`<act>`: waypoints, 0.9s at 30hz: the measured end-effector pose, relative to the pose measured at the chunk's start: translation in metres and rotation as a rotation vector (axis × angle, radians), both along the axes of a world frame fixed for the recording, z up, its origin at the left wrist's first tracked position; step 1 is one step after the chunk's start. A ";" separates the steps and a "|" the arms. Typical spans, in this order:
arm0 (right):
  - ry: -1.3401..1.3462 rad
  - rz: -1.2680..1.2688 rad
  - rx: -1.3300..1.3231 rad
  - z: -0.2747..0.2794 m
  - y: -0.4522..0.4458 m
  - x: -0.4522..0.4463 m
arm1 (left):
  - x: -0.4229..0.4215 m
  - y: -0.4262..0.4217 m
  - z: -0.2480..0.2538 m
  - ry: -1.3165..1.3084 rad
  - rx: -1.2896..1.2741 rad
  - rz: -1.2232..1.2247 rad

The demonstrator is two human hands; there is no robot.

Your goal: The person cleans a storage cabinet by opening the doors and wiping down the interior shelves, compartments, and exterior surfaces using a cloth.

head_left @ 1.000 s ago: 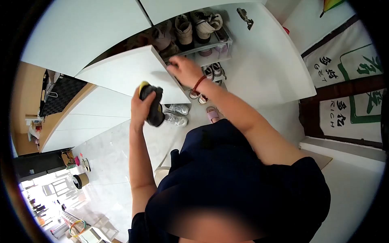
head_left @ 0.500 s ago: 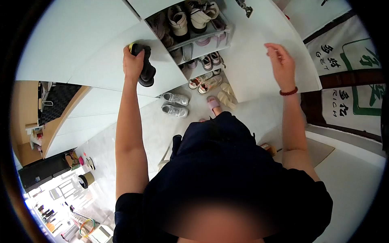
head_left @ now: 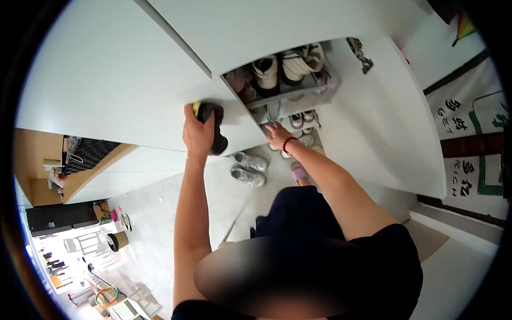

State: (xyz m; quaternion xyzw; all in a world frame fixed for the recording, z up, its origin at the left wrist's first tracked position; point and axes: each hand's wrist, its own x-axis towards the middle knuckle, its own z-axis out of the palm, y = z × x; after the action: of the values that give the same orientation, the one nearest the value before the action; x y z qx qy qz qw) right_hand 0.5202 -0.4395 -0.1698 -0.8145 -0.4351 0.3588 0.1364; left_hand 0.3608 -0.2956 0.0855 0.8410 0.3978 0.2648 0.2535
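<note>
My left hand (head_left: 197, 134) is closed around a black, lumpy, elongated object (head_left: 217, 136) with a yellow part at its upper end; I cannot make out its exact kind. It is in front of a white cabinet front. My right hand (head_left: 277, 135), with a beaded bracelet on the wrist, reaches toward the lower shelves of the open shoe cabinet, fingers stretched out and apart. Nothing shows in it, and whether it touches the shelf edge I cannot tell. Above it, black-and-white high-top shoes (head_left: 301, 68) stand on a shelf with a clear front. Small sneakers (head_left: 303, 118) sit beside the hand.
The white cabinet door (head_left: 386, 122) stands wide at the right. Grey-white sneakers (head_left: 249, 169) are on the floor below the cabinet, left of my foot in a pink slipper (head_left: 299, 171). A bin (head_left: 117, 241) stands farther off. Printed cloth panels (head_left: 469, 176) hang at the right.
My right hand has moved left and down from in front of the open door to the lower shelves. My left hand still holds the black object. The whole view has shifted.
</note>
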 end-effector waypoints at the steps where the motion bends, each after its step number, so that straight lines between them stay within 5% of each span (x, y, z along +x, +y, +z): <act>1: -0.039 -0.001 -0.028 -0.006 0.012 -0.001 | 0.001 0.001 -0.002 -0.006 0.000 0.012; 6: -0.119 -0.159 -0.142 -0.036 0.042 0.022 | 0.000 0.002 -0.004 -0.051 -0.058 -0.011; 8: -0.296 -0.167 -0.139 -0.105 0.062 0.053 | 0.000 0.001 -0.008 -0.066 -0.086 -0.015; 11: -0.379 -0.184 -0.053 -0.064 0.064 0.075 | 0.003 0.000 -0.005 -0.097 -0.078 -0.026; 14: -0.201 0.186 -0.206 -0.031 0.087 0.082 | 0.004 0.000 -0.009 -0.111 -0.055 -0.008; 18: -0.453 -0.170 0.334 -0.132 0.098 0.069 | 0.006 -0.004 -0.006 -0.136 -0.069 -0.024; 21: -0.136 -0.158 0.251 -0.038 0.051 0.073 | 0.004 0.000 -0.011 -0.178 -0.100 -0.059; 27: 0.131 -0.389 0.696 -0.010 -0.016 0.019 | 0.000 -0.013 -0.028 -0.328 -0.210 -0.080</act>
State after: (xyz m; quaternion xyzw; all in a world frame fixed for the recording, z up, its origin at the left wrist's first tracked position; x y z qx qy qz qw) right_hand 0.5396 -0.4558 -0.1799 -0.7621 -0.3587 0.2089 0.4968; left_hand 0.3606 -0.3086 0.0574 0.7708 0.3429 0.3448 0.4116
